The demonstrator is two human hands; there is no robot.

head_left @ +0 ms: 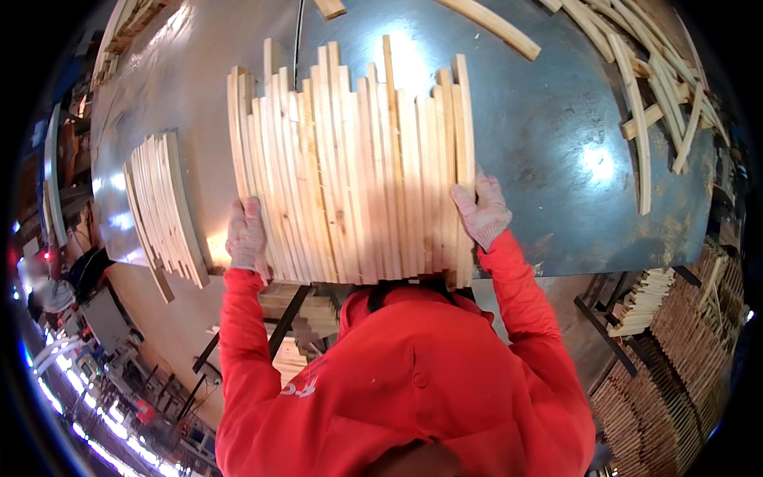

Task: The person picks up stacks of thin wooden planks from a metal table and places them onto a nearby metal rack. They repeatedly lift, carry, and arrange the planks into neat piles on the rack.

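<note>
A wide row of pale wooden strips (350,175) lies side by side on the metal table in front of me. Their near ends line up close to my body, while the far ends are staggered. My left hand (246,236), in a light glove, holds the row's left side near the front. On the opposite side, my right hand (483,211), also gloved, grips the outermost strip with the thumb against it. The row is squeezed between both hands. Some fingertips are hidden along the strips' edges.
A smaller group of strips (165,211) lies at the table's left, one jutting past the front edge. Loose strips (656,87) are heaped at the far right. A single strip (494,29) lies at the back of the metal table (548,159). Stacked wood (660,381) stands on the lower right.
</note>
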